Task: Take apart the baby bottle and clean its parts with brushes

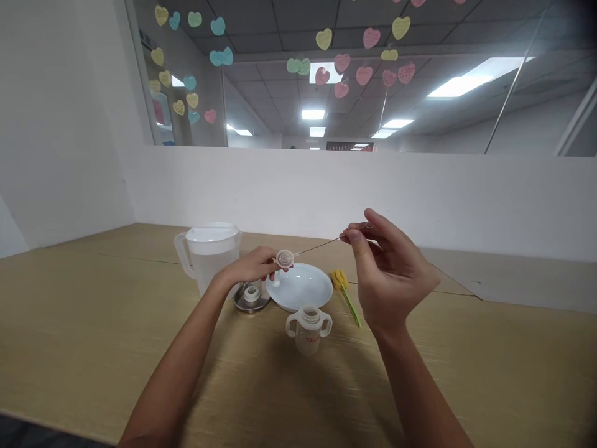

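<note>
My left hand (258, 264) pinches a clear round bottle nipple (285, 259), turned toward me, above the rim of the white bowl (301, 283). Between the fingertips of my right hand (389, 267) is a thin wire cleaning brush (321, 246) with a looped end. It slants down to the left, and its far tip meets the edge of the nipple; I cannot tell whether it goes inside. Below, in front of the bowl, a two-handled baby bottle (308, 339) stands upright without a lid, red writing on its side.
Behind my left forearm stands a lidded white pitcher (212, 252). A metal dish (242, 306) holding a white bottle collar (252, 294) sits left of the bowl. A yellow sponge brush with a green handle (351, 305) lies to the right. A wall and window rise behind the table (489, 373).
</note>
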The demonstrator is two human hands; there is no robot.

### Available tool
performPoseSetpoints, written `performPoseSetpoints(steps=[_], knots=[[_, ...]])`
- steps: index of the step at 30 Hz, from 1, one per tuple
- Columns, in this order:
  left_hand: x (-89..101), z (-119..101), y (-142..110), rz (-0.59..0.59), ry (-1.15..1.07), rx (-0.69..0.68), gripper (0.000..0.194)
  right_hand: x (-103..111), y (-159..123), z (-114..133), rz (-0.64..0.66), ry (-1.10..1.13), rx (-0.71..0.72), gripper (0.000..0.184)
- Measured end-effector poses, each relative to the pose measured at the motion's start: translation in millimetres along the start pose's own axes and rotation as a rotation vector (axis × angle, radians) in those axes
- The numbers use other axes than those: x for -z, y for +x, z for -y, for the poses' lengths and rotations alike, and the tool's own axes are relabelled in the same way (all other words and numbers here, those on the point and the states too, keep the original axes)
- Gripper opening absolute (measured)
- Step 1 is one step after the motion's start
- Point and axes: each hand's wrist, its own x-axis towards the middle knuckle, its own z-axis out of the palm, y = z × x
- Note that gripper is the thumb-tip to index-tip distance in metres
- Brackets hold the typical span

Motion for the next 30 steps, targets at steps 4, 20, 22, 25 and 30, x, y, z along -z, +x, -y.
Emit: performPoseSetpoints(steps=[4, 20, 22, 25, 30], knots=[[0.2, -4, -1, 0.002, -0.006, 0.015, 0.033, -4, -5, -5, 0.019, -0.016, -0.003, 0.027], [-1.7, -13, -3, -0.001, 0.036, 0.052, 0.037, -10, -12, -18, 0.043, -0.068, 0.102, 0.034], [-2.3, -13, -3, 0.000, 0.037, 0.037, 0.038, -12, -13, -18, 0.058, -0.048, 0.092, 0.034], [-3.4, -11, -3, 0.001, 0.040, 0.034, 0.039, -14, -14, -16, 0.060, 0.007, 0.022, 0.030], [-3.8, -12, -3, -0.009, 0.049, 0.033, 0.041, -13, -11, -13, 0.044, 0.063, -0.093, 0.026]])
